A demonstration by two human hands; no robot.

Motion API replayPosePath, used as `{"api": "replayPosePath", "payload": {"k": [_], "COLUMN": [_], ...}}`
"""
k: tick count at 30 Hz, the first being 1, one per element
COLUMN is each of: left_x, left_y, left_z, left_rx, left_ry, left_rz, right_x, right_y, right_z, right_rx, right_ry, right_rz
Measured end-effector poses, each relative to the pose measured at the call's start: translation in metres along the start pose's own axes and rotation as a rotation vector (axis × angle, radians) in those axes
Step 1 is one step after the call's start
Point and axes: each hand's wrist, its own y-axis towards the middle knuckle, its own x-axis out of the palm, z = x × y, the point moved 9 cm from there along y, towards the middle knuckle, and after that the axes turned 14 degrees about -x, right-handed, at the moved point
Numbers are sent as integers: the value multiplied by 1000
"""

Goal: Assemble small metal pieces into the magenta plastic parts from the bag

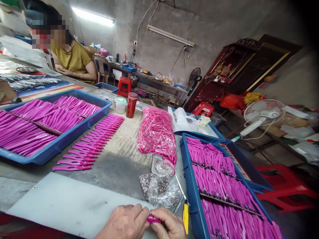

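Note:
My left hand and my right hand meet at the bottom middle, close above a pale board. Between their fingertips is a small magenta plastic piece; both hands pinch it, and the fingers hide most of its shape. Just beyond my hands lie crumpled clear plastic bags with many tiny metal parts. A row of slender magenta forked pieces lies side by side on the table, up and left of my hands. A screwdriver with a yellow handle is beside my right hand.
Blue trays packed with magenta pieces stand left and right. A full bag of pink pieces, a red cup and a lidded tub stand farther back. Another person sits far left; a white fan is right.

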Motion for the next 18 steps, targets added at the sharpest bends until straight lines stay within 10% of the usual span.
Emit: {"api": "replayPosePath", "payload": {"k": [18], "left_x": [4], "left_y": [5], "left_z": [1], "left_rx": [58], "left_ry": [85], "left_rz": [-15], "right_x": [0], "right_y": [-15], "right_z": [21], "right_rx": [66], "right_ry": [-87], "right_rz": [23]}}
